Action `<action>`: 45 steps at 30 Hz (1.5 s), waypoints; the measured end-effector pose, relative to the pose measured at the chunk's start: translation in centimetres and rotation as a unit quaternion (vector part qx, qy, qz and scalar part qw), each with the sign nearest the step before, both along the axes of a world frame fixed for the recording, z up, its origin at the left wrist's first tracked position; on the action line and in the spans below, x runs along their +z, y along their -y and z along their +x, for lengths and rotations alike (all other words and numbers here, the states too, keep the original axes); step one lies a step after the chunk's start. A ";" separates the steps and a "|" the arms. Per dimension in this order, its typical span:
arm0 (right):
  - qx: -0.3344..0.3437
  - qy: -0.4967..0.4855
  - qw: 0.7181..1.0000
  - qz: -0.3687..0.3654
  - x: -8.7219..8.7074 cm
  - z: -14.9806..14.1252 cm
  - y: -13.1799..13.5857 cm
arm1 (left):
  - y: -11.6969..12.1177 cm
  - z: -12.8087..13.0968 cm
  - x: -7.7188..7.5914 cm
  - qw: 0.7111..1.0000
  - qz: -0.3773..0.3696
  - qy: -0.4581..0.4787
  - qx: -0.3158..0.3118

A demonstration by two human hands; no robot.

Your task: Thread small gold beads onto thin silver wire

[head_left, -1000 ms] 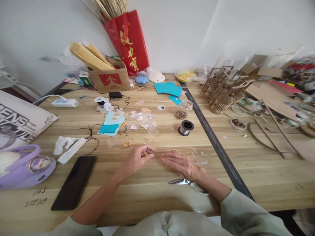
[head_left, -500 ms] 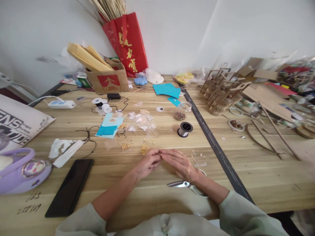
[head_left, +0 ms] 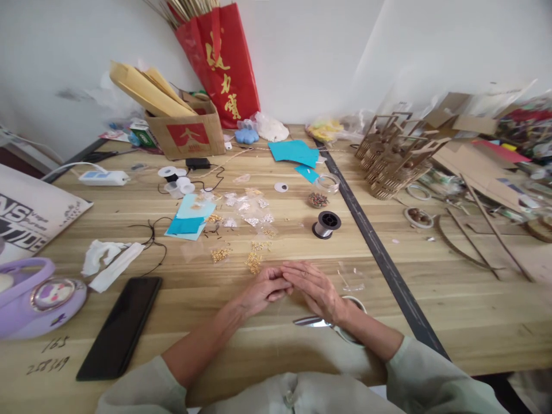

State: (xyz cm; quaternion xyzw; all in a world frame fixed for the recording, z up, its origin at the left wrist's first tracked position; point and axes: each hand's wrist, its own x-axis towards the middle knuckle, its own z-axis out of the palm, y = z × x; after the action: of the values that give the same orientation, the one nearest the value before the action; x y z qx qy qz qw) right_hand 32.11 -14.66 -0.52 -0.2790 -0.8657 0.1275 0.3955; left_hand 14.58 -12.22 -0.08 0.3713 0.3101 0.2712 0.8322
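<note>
My left hand (head_left: 260, 291) rests on the wooden table (head_left: 267, 351) with its fingers curled in a pinch; what they hold is too small to make out. My right hand (head_left: 317, 289) lies beside it, fingers stretched out, its fingertips touching the left hand's fingers. Just beyond the hands are small heaps of gold beads (head_left: 253, 263). Scissors (head_left: 317, 323) lie under my right wrist. A clear little bag (head_left: 351, 278) sits to the right of the right hand.
A black phone (head_left: 121, 326) and a purple case (head_left: 30, 296) lie at the left. A thread spool (head_left: 326, 223), a bead dish (head_left: 318, 199), bead packets (head_left: 248, 210), teal paper (head_left: 294, 153) and a cardboard box (head_left: 185, 135) lie farther back. Wooden frames (head_left: 397, 155) stand at the right.
My left hand has moved right from the bead heap and met the right hand's fingertips. The right hand stayed nearly in place.
</note>
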 end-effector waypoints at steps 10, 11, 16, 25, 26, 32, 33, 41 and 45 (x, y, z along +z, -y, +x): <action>0.062 -0.018 0.994 -0.088 0.4 0.0 0.0 | 0.1 0.1 -1.2 0.998 -0.049 0.029 0.002; 0.064 -0.016 0.993 -0.095 0.6 -0.1 0.0 | 0.2 0.2 -1.2 0.998 -0.057 0.028 0.010; 0.078 -0.020 0.992 -0.099 0.9 -0.1 0.0 | 0.6 0.4 -0.9 0.995 -0.094 0.003 0.040; 0.059 0.014 0.996 -0.069 0.4 0.1 0.2 | 0.8 0.3 -0.3 0.996 -0.070 0.011 0.049; 0.045 0.019 0.997 -0.062 0.4 0.2 0.3 | 0.7 0.2 -0.2 0.997 -0.060 0.013 0.054; -0.050 0.004 0.999 -0.021 0.7 0.5 1.0 | 0.7 -0.2 0.6 0.996 0.033 -0.023 0.081; -0.058 -0.005 0.998 -0.021 0.8 0.5 1.1 | 0.7 -0.3 0.8 0.995 0.053 -0.038 0.081; -0.056 -0.070 0.994 -0.069 1.2 0.3 1.4 | 0.8 -0.4 1.5 0.941 0.269 -0.184 0.086; -0.065 -0.072 0.991 -0.092 1.0 0.2 1.4 | 1.0 -0.5 0.7 0.895 0.351 -0.264 0.080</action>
State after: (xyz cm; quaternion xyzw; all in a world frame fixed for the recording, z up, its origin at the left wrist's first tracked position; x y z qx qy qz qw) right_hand 32.33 -16.03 0.51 -0.3603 -0.7997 0.2006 0.4365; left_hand 14.07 -13.21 0.59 0.6711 0.4321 0.3203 0.5103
